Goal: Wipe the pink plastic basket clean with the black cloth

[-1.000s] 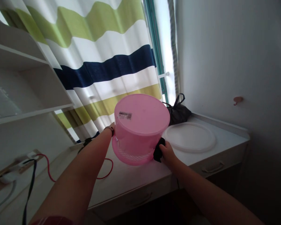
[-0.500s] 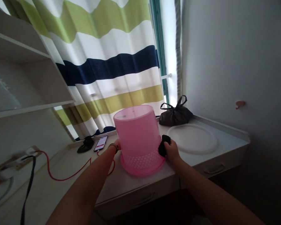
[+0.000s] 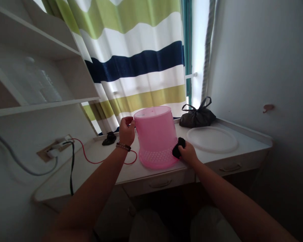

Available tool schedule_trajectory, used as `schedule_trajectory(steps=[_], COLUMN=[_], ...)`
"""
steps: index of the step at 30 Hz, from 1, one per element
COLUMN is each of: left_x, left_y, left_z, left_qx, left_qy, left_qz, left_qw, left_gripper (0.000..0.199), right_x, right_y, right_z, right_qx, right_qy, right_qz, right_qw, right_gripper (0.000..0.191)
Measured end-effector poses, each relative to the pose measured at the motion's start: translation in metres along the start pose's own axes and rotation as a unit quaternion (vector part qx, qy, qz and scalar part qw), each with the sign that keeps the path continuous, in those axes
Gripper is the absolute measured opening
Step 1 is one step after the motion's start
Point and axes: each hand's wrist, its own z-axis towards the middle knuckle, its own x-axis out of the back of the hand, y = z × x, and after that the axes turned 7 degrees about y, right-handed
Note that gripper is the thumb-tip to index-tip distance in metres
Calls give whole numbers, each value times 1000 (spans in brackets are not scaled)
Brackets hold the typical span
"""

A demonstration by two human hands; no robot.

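A pink plastic bin [image 3: 156, 134] stands upside down on the white desk [image 3: 103, 174], its wide patterned rim at the bottom. My left hand [image 3: 127, 130], with bracelets at the wrist, is at the upper left edge of the bin, fingers bent against its side. On the bin's lower right side, my right hand [image 3: 188, 153] grips a bunched black cloth [image 3: 178, 148] that touches the pink wall.
Behind to the right sit a tied black bag [image 3: 197, 117] and a round white lid [image 3: 212, 139]. A small black bundle [image 3: 109, 138] and a red cable [image 3: 91, 162] lie left. Shelves [image 3: 73, 79] overhang the left side, above a wall socket [image 3: 53, 149].
My left hand has moved up from the bin's lower left side to its upper edge. My right hand still holds the cloth at the lower right. The view has shifted left.
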Motion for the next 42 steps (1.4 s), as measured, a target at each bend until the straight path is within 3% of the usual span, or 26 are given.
schedule_trajectory(steps=[2, 6, 8, 12, 17, 20, 21, 23, 25, 27, 33, 38, 42], left_x=[13, 35, 42, 46, 38, 33, 31, 29, 27, 27, 29, 28, 25], left_y=[17, 30, 23, -2, -23, -29, -30, -32, -33, -33, -38, -29, -18], left_z=[-27, -109, -145, -174, -166, -162, -162, -163, -165, -166, -166, -174, -185], left_qx=[-46, -118, -118, -86, -69, -62, -60, -58, -58, -61, -70, -91, -76], left_qy=[-54, -314, -360, -358, -363, -374, -375, -371, -367, -364, -362, -382, -342], left_qz=[34, 82, 94, 134, 151, 158, 162, 170, 171, 172, 185, 181, 215], left_qw=[997, 938, 921, 920, 917, 912, 911, 911, 912, 914, 911, 902, 912], left_gripper=[17, 11, 13, 13, 16, 19, 20, 22, 22, 22, 24, 19, 16], right_x=[6, 22, 31, 52, 78, 85, 82, 70, 51, 31, 3, -6, -11], right_y=[-4, -10, -15, -34, -63, -79, -82, -84, -79, -71, -61, -78, -91], right_z=[-10, -25, -26, -15, 1, -2, -7, -22, -41, -60, -86, -101, -107], right_qx=[25, 33, 53, 132, 169, 177, 189, 233, 282, 301, 285, 277, 244], right_qy=[-6, 12, 37, 68, 136, 170, 148, 31, -123, -203, -213, -213, -207], right_qz=[-9, -35, -53, -65, -39, -26, -27, -37, -55, -78, -123, -141, -163], right_qw=[1000, 999, 996, 987, 975, 969, 970, 971, 950, 929, 926, 926, 933], right_gripper=[16, 19, 20, 20, 22, 24, 25, 23, 20, 19, 30, 28, 23])
